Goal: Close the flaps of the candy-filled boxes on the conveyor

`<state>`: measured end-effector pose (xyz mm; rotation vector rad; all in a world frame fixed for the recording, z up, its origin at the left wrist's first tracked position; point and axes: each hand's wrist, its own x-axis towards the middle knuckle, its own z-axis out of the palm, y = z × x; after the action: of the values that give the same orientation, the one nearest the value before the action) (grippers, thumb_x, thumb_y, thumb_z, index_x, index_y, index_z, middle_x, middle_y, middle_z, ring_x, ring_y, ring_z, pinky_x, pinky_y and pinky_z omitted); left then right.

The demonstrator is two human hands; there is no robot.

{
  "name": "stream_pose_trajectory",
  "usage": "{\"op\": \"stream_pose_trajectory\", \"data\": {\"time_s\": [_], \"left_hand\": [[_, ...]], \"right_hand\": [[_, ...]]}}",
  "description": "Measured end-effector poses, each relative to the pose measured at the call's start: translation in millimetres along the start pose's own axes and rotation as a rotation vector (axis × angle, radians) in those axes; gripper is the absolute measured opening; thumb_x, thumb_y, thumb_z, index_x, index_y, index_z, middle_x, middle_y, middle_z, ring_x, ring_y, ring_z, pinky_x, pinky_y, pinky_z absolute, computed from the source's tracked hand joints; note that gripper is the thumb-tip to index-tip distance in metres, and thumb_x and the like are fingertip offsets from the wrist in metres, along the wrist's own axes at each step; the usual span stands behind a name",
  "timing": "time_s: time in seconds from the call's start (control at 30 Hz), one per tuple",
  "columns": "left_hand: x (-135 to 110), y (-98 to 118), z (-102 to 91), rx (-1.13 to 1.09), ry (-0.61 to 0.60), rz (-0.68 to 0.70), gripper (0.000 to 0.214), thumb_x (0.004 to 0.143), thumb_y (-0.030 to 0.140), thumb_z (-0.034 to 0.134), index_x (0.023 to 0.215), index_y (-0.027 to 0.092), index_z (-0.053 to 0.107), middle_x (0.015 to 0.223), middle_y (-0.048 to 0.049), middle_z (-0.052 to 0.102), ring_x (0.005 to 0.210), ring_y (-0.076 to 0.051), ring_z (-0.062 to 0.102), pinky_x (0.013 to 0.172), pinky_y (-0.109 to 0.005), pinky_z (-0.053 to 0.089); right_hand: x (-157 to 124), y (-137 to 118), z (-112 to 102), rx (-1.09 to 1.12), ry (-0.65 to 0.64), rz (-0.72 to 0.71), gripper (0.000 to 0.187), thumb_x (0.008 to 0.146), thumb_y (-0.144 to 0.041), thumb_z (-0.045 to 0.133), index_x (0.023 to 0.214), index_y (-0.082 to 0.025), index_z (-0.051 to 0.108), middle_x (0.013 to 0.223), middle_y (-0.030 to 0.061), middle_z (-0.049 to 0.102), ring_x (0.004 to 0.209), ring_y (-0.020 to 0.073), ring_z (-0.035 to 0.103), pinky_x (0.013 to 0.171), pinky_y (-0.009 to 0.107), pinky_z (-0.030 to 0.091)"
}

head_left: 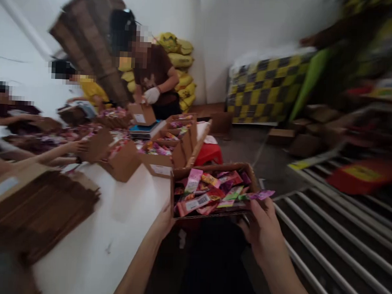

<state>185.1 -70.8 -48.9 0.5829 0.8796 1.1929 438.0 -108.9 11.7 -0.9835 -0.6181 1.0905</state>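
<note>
Both hands hold an open brown cardboard box [214, 167] in the air, just off the near edge of a long white table [124, 222] and level with its top. The box is packed with small, glossy foil sachets [210, 193] in pink, red, green and purple, lying loose and overlapping. One purple sachet [262, 194] sticks out over the right wall.

The left hand [163, 221] grips the box's near left corner. Its palm is against the wall and its fingers are tucked out of sight beneath, so I cannot tell how far they are curled. The right hand [264, 230] holds the near right corner with its fingers [255, 207] bent up against the rim, close under the purple sachet and probably touching it, though blur makes that unsure.

On the table beyond stands a row of open cardboard cartons [170, 146], also filled with bright sachets. A stack of flattened brown cardboard sheets [40, 209] lies at the near left. At the far end, a person's white-gloved hand [152, 95] rests on a small box. Yellow sacks [182, 64] are piled against the back wall. A red plastic stool [208, 154] sits just behind the held box, and pale metal bars [335, 239] run along the floor to the right.
</note>
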Motion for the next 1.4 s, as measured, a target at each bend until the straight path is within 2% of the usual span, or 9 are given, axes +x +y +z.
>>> {"op": "stream_pose_trajectory", "data": {"time_s": [0.2,0.37,0.53,0.67,0.83,0.97,1.17,1.3,1.4], "left_hand": [[31,-151,122.4,0.242,-0.299,-0.239,0.052,0.069,0.042,0.072,0.114,0.02,0.059,0.114,-0.0118,0.065,0.103,-0.026,0.062,0.088,-0.04,0.049],[21,-201,180.3,0.49,-0.381,-0.022,0.045,0.063,0.041,0.076,0.102,0.019,0.067,0.116,-0.0104,0.062,0.112,-0.027,0.054,0.097,-0.04,0.041],[1,-182,203.9,0.669,-0.516,0.438,0.034,0.084,0.039,0.055,0.11,0.02,0.065,0.114,-0.0095,0.061,0.11,-0.022,0.054,0.099,-0.038,0.039],[-1,-167,209.2,0.825,-0.708,0.532,0.048,0.087,0.05,0.047,0.122,0.02,0.059,0.12,-0.0134,0.057,0.11,-0.024,0.054,0.094,-0.039,0.041],[2,-167,219.1,1.109,-0.986,0.569,0.057,0.072,0.068,0.054,0.107,0.025,0.068,0.117,-0.0116,0.062,0.104,-0.029,0.052,0.092,-0.046,0.036],[4,-172,227.9,1.026,-0.935,0.507,0.047,0.082,0.059,0.05,0.098,0.02,0.069,0.097,-0.0102,0.067,0.088,-0.023,0.056,0.081,-0.039,0.041],[-1,-179,243.5,1.037,-0.626,0.478,0.015,0.081,0.033,0.062,0.08,0.019,0.058,0.08,-0.0027,0.06,0.082,-0.019,0.053,0.078,-0.033,0.042],[-1,-187,252.7,1.205,-0.531,0.466,0.016,0.079,0.022,0.061,0.09,0.018,0.049,0.091,-0.0064,0.053,0.088,-0.022,0.05,0.078,-0.037,0.043],[2,-193,253.4,1.274,-0.453,0.491,0.029,0.078,0.023,0.063,0.099,0.017,0.044,0.101,-0.0105,0.048,0.099,-0.027,0.048,0.084,-0.044,0.041]], "right_hand": [[-22,-8,-164,-0.377,0.527,-0.171,0.038,0.082,-0.052,0.048,0.111,-0.027,0.046,0.107,0.0019,0.059,0.091,0.0184,0.06,0.074,0.032,0.051],[-56,-21,-232,-0.526,0.77,-0.153,0.051,0.077,-0.055,0.054,0.116,-0.022,0.044,0.106,0.0052,0.057,0.096,0.0203,0.058,0.084,0.037,0.049],[-67,-41,-245,-0.957,0.572,-0.393,0.049,0.081,-0.048,0.054,0.121,-0.02,0.051,0.133,0.0128,0.043,0.123,0.027,0.043,0.102,0.046,0.037],[-55,-63,-248,-1.35,0.25,-0.376,0.038,0.089,-0.044,0.042,0.109,-0.024,0.067,0.146,0.0084,0.028,0.133,0.0317,0.03,0.105,0.052,0.032],[-37,-75,-241,-1.555,0.126,-0.285,0.042,0.091,-0.042,0.036,0.089,-0.024,0.074,0.122,0.0117,0.051,0.111,0.0313,0.051,0.091,0.05,0.046],[-27,-79,-241,-1.583,0.077,-0.18,0.042,0.09,-0.045,0.037,0.096,-0.023,0.072,0.104,0.0102,0.061,0.097,0.028,0.058,0.08,0.043,0.049],[-11,-86,-254,-1.576,-0.01,-0.053,0.037,0.078,-0.052,0.057,0.103,-0.025,0.066,0.098,0.0056,0.068,0.089,0.026,0.062,0.071,0.035,0.047],[-6,-72,-254,-1.571,0.189,-0.023,0.041,0.07,-0.057,0.064,0.09,-0.021,0.061,0.091,0.0065,0.066,0.082,0.026,0.062,0.068,0.036,0.047],[-12,-56,-244,-1.505,0.406,-0.116,0.052,0.071,-0.059,0.064,0.1,-0.016,0.055,0.095,0.0113,0.063,0.084,0.0273,0.061,0.07,0.039,0.048]]}}
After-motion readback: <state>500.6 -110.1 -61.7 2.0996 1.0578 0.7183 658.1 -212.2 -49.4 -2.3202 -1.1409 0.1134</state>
